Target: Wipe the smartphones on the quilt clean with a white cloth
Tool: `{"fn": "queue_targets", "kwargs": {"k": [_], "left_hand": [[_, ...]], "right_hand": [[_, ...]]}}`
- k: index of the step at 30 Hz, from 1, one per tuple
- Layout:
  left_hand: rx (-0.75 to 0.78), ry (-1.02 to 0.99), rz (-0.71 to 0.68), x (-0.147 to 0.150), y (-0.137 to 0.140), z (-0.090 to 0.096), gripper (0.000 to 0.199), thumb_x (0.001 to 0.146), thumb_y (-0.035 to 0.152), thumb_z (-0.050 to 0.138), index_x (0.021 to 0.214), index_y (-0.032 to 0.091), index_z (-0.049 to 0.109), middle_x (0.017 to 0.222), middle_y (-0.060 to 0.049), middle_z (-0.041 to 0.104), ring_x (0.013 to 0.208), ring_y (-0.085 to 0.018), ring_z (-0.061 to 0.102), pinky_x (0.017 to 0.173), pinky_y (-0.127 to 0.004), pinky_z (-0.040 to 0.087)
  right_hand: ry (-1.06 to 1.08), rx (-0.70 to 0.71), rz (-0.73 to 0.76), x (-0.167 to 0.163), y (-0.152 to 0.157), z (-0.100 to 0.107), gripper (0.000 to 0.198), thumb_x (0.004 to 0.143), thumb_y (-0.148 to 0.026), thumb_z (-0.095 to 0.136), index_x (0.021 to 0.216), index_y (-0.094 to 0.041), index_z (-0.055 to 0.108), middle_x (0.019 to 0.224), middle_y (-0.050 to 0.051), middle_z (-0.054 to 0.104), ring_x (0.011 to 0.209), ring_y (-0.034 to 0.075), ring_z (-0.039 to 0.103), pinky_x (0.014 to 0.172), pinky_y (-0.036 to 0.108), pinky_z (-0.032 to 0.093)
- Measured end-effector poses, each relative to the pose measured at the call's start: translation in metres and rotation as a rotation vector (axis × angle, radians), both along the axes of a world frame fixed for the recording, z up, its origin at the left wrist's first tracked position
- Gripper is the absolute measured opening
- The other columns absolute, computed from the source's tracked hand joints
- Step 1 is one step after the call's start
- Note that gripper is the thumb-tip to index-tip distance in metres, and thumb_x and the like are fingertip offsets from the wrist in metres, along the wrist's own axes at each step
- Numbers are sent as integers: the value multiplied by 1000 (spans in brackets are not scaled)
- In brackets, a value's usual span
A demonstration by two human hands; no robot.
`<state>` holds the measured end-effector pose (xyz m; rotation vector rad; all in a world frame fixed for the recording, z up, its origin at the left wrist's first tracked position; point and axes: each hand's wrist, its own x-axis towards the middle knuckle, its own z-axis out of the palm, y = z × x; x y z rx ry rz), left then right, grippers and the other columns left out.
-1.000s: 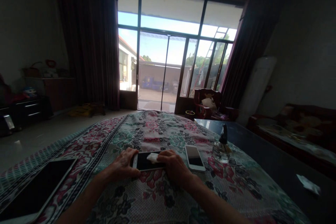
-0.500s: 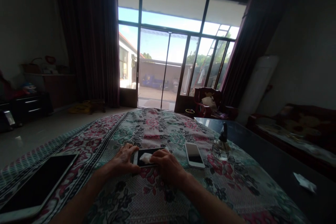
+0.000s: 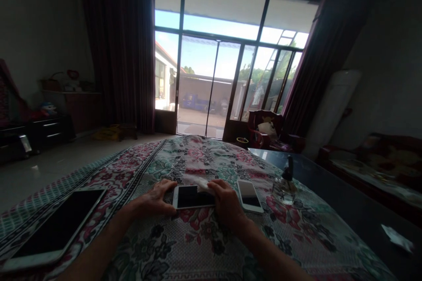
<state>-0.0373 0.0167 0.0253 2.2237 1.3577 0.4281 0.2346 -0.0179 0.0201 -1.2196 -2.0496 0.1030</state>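
Observation:
A white-framed smartphone (image 3: 187, 197) lies flat, screen up, on the flowered cloth. My left hand (image 3: 158, 199) grips its left end, thumb at the near corner and fingers at the far one. In my right hand (image 3: 226, 202) a crumpled white tissue (image 3: 202, 184) is pinched, resting on the far edge of the dark screen. My right hand covers the phone's right end. Just right of it lies a second white smartphone (image 3: 250, 196). A white tablet (image 3: 59, 224) with a dark screen rests at the left.
Right of the phones stands a clear glass bottle (image 3: 284, 189) with a black top. A dark table (image 3: 343, 197) borders the flowered cloth (image 3: 198, 254) on the right, with a white packet or tissue (image 3: 397, 238) on it. A wooden armchair (image 3: 265, 129) is beyond.
My right hand and the tissue have moved right and away from me across the phone's screen, uncovering its middle. My left hand stays at the left end. The view has shifted slightly.

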Motion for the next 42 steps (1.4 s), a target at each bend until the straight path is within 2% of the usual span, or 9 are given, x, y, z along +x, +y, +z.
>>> {"fn": "queue_targets", "kwargs": {"k": [3,6,12,17,20,23,29,38,42], "left_hand": [[8,-1,5,-2,1,-1,77,62,42,72,133,20,53,139,-9,49,129,-28,44,109,-32,34],[31,3,16,-1,2,-2,73,60,42,73,128,22,57,135,-8,52,126,-28,47,106,-31,37],[67,-39,45,1,3,-6,65,58,38,73,121,23,63,129,-9,56,123,-30,49,106,-37,37],[86,-36,43,4,3,-4,59,55,36,74,113,24,65,124,-7,59,120,-29,50,103,-36,39],[80,-5,45,6,2,-2,57,54,37,75,108,23,66,122,-7,60,117,-29,52,100,-35,40],[111,18,75,11,-1,-1,56,52,39,76,105,23,66,119,-6,60,114,-29,53,98,-33,41],[165,80,145,36,-12,-2,55,50,51,77,95,21,65,103,-6,61,103,-30,55,85,-32,43],[234,93,179,49,-16,-8,40,57,47,72,85,22,61,96,-5,59,96,-27,56,84,-33,43],[241,112,179,48,-16,-8,43,55,49,73,85,21,60,96,-5,58,96,-28,56,82,-33,43]], "right_hand": [[-142,-97,-138,-5,8,5,42,81,-1,42,109,-19,67,111,9,63,104,21,55,92,29,42],[-249,-168,-172,-15,11,9,39,86,-5,42,108,-22,68,106,8,64,101,21,54,86,28,42],[-305,-190,-131,-56,-4,7,28,79,-14,55,105,-16,66,110,12,59,100,25,51,86,33,42],[-234,-180,-48,-78,-21,-1,34,81,-18,56,114,-20,62,115,10,55,102,25,48,89,36,42],[-279,-211,-65,-69,-18,3,36,75,-21,63,112,-19,64,114,11,56,102,26,48,85,35,43],[-308,-214,-216,-48,-6,10,20,80,-17,56,96,-18,68,111,12,58,100,26,50,83,34,42],[-298,-190,-422,-24,6,15,25,81,-10,48,91,-18,70,112,13,61,100,27,52,85,36,40],[-148,-166,-95,-62,-13,3,34,77,-8,48,105,-16,66,118,7,64,107,22,51,96,30,39],[-140,-151,-72,-57,-8,1,32,77,-8,48,98,-18,69,112,5,67,103,20,53,95,28,39]]}}
